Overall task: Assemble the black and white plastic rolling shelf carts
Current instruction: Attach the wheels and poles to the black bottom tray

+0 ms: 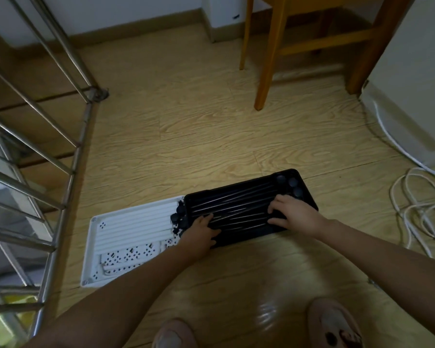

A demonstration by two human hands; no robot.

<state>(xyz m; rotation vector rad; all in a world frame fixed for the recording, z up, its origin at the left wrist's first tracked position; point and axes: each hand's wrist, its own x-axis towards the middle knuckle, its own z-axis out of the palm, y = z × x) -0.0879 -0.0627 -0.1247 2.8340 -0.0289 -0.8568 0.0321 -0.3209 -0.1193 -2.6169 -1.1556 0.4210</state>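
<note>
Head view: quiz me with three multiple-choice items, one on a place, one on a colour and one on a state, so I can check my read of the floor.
1. Where does the white tray lie relative to the black tray?
A. beside it, to its left
B. stacked on top of it
C. under the chair

2. What colour are the tubes in the black tray?
A. white
B. yellow
C. black

3. What state are the carts in?
A. both built and standing
B. loose parts lying in the trays
C. one built, one not

Answers:
1 A: the white tray's right end meets the black tray's left end on the floor.
2 C: dark tubes lie lengthwise under the left hand and right hand.
3 B: tubes and wheels lie flat, and nothing stands upright.
</note>
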